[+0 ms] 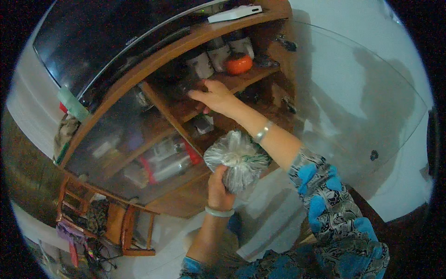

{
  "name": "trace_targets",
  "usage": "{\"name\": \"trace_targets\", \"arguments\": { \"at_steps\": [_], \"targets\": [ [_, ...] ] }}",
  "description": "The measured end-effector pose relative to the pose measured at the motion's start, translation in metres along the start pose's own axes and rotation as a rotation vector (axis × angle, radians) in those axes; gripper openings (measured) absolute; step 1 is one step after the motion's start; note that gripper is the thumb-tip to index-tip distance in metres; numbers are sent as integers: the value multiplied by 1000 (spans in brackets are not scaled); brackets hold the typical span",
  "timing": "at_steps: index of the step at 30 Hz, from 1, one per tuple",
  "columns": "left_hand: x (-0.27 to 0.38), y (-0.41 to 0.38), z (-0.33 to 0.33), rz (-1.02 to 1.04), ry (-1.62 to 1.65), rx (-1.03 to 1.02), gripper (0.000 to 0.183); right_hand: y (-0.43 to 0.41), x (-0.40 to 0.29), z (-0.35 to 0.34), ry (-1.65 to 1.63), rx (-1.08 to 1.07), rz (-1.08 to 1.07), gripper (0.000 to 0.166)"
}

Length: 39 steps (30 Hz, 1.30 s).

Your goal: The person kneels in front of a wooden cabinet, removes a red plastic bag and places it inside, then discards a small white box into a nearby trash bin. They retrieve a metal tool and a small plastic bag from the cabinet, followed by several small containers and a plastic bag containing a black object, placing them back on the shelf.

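My left hand (221, 190) grips a gathered, clear plastic bag (240, 158) low in front of the wooden cabinet; what is inside it is hard to make out. Above the bag, my right hand (214, 97) reaches over the upper shelf (259, 77), its fingers apart and nothing in them. Just beyond those fingers stand several pale containers (200, 66), dim and blurred. Beside them sits a round orange container (239, 64). On the level below, a small whitish box (204, 125) lies under my right wrist.
An open glass door (362, 104) extends to the right. Behind the left glass lies a clear bag with red edging (169, 160). A television (104, 42) and a white device (235, 14) stand on the cabinet top (174, 45). A wooden chair (115, 219) is at lower left.
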<state>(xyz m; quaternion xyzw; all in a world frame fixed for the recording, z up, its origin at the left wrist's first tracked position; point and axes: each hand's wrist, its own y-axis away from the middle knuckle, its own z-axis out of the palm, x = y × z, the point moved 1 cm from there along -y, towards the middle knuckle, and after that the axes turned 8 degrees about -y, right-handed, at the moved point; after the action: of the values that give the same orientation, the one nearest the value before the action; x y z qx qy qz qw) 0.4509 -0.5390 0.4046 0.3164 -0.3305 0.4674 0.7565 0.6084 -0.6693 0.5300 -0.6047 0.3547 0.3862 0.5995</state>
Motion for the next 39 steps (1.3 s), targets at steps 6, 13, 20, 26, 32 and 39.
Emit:
{"name": "trace_targets", "arguments": {
  "at_steps": [6, 13, 20, 26, 32, 39],
  "targets": [
    [7, 10, 0, 56, 10, 22, 33, -29, -5, 31, -257, -16, 217, 40],
    [8, 9, 0, 6, 51, 19, 31, -45, 1, 48, 66, 67, 203, 35],
    [-4, 5, 11, 52, 34, -17, 32, -48, -1, 47, 176, 69, 320, 34],
    [0, 4, 5, 12, 159, 17, 29, -36, 8, 37, -286, 103, 368, 32],
    [-7, -9, -19, 22, 27, 46, 31, -13, 19, 14, -376, 17, 196, 32],
    [-7, -6, -11, 12, 46, 8, 34, 46, 5, -27, -353, -34, 122, 33]
  ]
}}
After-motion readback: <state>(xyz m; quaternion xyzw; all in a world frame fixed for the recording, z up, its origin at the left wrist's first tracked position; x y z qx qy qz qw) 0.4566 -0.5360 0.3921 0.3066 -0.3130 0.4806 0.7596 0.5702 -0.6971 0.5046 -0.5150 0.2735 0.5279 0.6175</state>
